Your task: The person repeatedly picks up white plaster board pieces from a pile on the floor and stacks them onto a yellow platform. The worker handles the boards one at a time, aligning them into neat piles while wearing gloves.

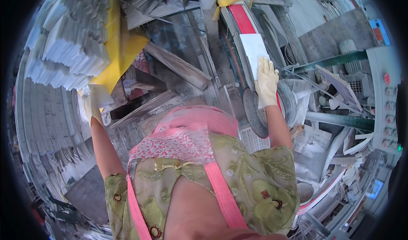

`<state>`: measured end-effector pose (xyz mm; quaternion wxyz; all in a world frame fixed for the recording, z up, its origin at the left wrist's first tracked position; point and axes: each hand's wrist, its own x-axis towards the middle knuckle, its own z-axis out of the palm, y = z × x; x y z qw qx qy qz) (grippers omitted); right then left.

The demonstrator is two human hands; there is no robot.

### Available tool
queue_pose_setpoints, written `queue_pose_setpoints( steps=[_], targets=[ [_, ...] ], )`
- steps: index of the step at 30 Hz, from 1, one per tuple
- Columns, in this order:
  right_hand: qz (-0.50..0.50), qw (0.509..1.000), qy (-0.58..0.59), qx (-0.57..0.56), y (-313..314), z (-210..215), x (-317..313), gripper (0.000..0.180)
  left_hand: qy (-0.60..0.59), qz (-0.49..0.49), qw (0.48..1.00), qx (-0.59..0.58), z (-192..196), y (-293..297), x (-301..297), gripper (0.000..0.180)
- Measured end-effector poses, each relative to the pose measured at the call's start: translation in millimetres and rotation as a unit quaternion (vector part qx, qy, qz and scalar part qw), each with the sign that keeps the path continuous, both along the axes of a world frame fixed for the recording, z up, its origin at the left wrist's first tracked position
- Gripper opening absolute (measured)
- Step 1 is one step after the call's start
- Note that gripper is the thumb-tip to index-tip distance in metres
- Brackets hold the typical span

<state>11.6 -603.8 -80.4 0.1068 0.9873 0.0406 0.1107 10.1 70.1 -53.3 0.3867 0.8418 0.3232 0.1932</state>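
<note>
My right hand (267, 82), in a cream glove, lies with its fingers stretched flat over the near end of a white stone tile (253, 46). That tile rests on a narrow red conveyor belt (242, 19) leading away from me. At the left, my left hand (88, 102), gloved too, grips a second white tile (100, 96) by its side, though its fingers are partly hidden. Just beyond it rise stacks of white tiles (72, 49), with a yellow sheet (117, 49) along their right side.
Wooden planks (178, 66) lie between the stacks and the conveyor. A grey control panel (386, 95) with red buttons stands at the right, near a green metal bar (340, 121). A perforated plate (254, 139) sits beside the belt's near end. Broken pieces (312, 140) lie at the right.
</note>
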Motion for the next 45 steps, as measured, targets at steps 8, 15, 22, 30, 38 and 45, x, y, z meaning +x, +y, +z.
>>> queue_pose_setpoints(
  steps=[8,15,22,30,38,45],
  targets=[
    [0.050,0.995,-0.031,0.084,-20.8,28.2,13.9,0.075,0.024,0.032,0.999,-0.003,4.9,-7.5,3.7,0.062],
    [0.101,0.994,0.031,0.029,-3.0,26.1,58.2,0.082,0.034,0.042,0.998,-0.024,6.5,-12.5,-6.5,0.064],
    [0.070,0.995,-0.017,-0.074,2.0,3.0,96.0,0.072,0.021,-0.005,0.997,-0.075,2.3,-3.9,-15.0,0.065],
    [-0.008,0.994,0.057,0.090,38.9,68.3,112.3,0.037,0.030,-0.053,0.970,0.233,18.4,-10.2,-12.4,0.052],
    [0.163,0.566,0.283,0.757,292.2,86.2,63.7,0.045,0.181,-0.122,0.967,-0.132,102.2,-41.0,-30.4,0.075],
    [0.174,0.548,0.267,0.773,501.6,45.5,28.7,0.042,0.168,-0.108,0.969,-0.146,78.5,-23.6,-31.0,0.077]
  ],
)
